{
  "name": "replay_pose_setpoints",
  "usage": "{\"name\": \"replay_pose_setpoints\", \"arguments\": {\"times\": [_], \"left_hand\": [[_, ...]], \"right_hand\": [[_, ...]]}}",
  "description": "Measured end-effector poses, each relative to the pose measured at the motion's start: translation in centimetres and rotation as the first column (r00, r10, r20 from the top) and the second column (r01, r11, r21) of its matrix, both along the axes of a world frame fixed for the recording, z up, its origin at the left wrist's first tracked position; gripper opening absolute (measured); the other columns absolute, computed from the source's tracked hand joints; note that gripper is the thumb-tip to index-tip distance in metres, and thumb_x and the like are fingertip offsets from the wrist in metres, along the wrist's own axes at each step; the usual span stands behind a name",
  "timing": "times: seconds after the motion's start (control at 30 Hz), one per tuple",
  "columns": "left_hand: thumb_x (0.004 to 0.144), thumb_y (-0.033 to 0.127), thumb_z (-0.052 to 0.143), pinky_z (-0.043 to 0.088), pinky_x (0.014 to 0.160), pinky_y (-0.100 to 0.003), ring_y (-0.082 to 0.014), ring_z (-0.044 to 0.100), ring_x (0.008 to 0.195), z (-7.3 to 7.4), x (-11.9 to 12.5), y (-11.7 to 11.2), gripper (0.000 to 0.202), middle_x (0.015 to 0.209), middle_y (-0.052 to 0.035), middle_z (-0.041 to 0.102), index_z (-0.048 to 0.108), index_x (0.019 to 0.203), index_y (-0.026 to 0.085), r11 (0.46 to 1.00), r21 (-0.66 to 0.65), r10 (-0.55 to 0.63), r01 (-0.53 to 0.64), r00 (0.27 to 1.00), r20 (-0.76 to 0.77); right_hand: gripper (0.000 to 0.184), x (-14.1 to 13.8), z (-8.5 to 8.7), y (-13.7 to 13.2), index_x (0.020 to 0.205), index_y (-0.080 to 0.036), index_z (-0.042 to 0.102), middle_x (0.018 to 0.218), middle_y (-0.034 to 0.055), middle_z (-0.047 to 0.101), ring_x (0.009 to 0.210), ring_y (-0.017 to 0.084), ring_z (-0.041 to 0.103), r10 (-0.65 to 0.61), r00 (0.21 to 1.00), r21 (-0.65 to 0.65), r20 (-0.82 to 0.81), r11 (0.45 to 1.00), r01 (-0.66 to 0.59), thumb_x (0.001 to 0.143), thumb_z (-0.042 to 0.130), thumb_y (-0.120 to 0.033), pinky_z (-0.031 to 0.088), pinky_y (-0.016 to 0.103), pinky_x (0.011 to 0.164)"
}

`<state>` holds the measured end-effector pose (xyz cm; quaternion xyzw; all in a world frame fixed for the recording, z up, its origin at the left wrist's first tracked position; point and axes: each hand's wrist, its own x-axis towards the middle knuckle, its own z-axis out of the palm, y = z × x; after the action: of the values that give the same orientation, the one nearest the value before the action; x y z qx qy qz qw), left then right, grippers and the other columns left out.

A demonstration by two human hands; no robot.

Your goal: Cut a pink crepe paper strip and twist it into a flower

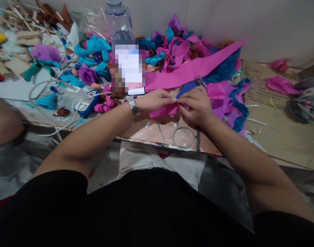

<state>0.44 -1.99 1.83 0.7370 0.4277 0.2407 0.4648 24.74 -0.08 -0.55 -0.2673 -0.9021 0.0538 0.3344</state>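
My left hand (pixel 159 100), with a metal watch (pixel 134 105) on the wrist, pinches at the edge of a piece of pink crepe paper (pixel 164 111). Fingertip to fingertip with it, my right hand (pixel 197 105) is closed on the same paper; the exact pinch point is small and partly covered by the fingers. Behind the fingers lies a blue strip (pixel 187 88). Small pliers or scissors (pixel 200 82) rest just beyond my right knuckles. A long pink crepe strip (pixel 182 74) stretches behind both hands. Below them, a clear ring-shaped tape roll (pixel 182 137) lies flat near the table edge.
A lit phone (pixel 131 68), its screen blurred, stands beyond my left hand before a clear plastic bottle (pixel 118 20). Crumpled coloured paper (pixel 95 48) and wooden sticks (pixel 20 20) cover the left. A white cable (pixel 33 89) loops there. Cardboard (pixel 265 120) lies right. Someone's knee (pixel 5 120) shows left.
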Motion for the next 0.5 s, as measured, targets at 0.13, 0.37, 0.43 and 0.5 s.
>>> {"name": "replay_pose_setpoints", "arguments": {"times": [0.13, 0.37, 0.43, 0.5], "left_hand": [[0.1, 0.052, 0.063, 0.035, 0.055, -0.027, -0.0108, 0.048, 0.056, 0.07, -0.02, -0.04, 0.04, 0.066, -0.0031, 0.065, 0.078, 0.084, 0.018, 1.0, 0.028, 0.006, -0.005, 0.999, -0.037], [0.099, 0.047, 0.061, 0.035, 0.057, -0.027, -0.0107, 0.046, 0.057, 0.63, 0.28, -0.44, 0.039, 0.067, -0.0023, 0.065, 0.078, 0.082, 0.017, 0.996, 0.089, -0.007, 0.015, 0.996, -0.085], [0.099, 0.047, 0.06, 0.033, 0.057, -0.027, -0.0105, 0.046, 0.057, 0.57, 0.31, -0.55, 0.041, 0.067, -0.0021, 0.064, 0.078, 0.081, 0.016, 0.992, 0.129, -0.001, 0.014, 0.995, -0.102], [0.099, 0.048, 0.059, 0.033, 0.057, -0.028, -0.0106, 0.046, 0.057, 0.53, 0.35, -0.71, 0.042, 0.066, -0.002, 0.064, 0.078, 0.08, 0.015, 0.985, 0.17, 0.021, 0.0, 0.992, -0.123]], "right_hand": [[0.019, -0.03, -0.02, -0.05, 0.105, -0.031, 0.079, 0.1, 0.0051, 0.082, 0.098, 0.029, 0.072, -0.019, 1.0, 0.012, 0.003, 1.0, 0.019, 0.1, 0.065, -0.043, 0.049, 0.056, 0.104], [0.018, -0.14, -0.08, 0.0, 0.1, -0.029, 0.078, 0.098, 0.0054, 0.081, 0.098, 0.028, 0.071, -0.004, 1.0, 0.02, 0.015, 1.0, 0.004, 0.101, 0.065, -0.041, 0.047, 0.055, 0.104], [0.018, -0.16, -0.22, 0.08, 0.1, -0.028, 0.078, 0.098, 0.005, 0.08, 0.097, 0.028, 0.071, -0.007, 1.0, 0.033, 0.014, 0.999, 0.006, 0.1, 0.065, -0.04, 0.047, 0.055, 0.104], [0.017, -0.18, -0.36, 0.18, 0.1, -0.027, 0.078, 0.098, 0.0046, 0.08, 0.097, 0.028, 0.07, -0.011, 1.0, 0.042, 0.018, 0.999, 0.01, 0.1, 0.065, -0.039, 0.047, 0.055, 0.103]]}}
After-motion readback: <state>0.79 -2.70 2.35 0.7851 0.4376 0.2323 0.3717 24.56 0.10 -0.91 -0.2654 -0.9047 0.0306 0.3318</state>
